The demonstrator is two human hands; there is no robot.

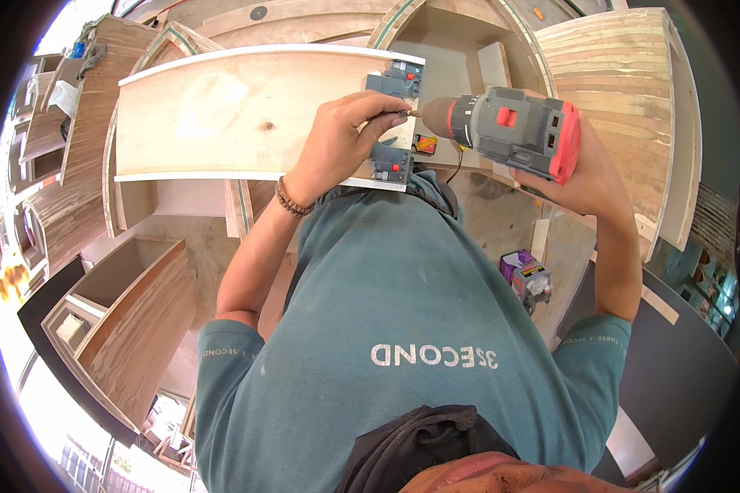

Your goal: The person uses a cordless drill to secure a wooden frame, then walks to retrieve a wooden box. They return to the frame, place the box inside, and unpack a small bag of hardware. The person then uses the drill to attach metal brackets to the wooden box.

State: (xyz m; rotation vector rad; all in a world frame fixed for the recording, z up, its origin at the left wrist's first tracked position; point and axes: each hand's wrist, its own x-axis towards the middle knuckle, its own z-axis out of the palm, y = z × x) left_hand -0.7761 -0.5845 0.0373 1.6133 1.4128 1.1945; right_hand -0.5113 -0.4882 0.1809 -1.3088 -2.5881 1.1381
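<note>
My right hand (596,177) grips a grey and red cordless drill (514,135) lying level, its nose pointing left. At the tip of its bit (417,113), the thumb and forefinger of my left hand (345,135) pinch a small dark thing too tiny to make out. Both hands are above the right end of a pale plywood drawer bottom (214,115) with white edges. Two dark grey plastic drawer-slide clips with red tabs sit at that end: a far clip (401,78) and a near clip (392,164). My left wrist rests close over the board's near edge.
Unfinished wooden cabinet parts stand all round, including a curved carcass (460,41) beyond the board and a slatted wood panel (617,107) at right. A cabinet box (123,320) is at lower left. A purple box (522,271) lies on the floor at right.
</note>
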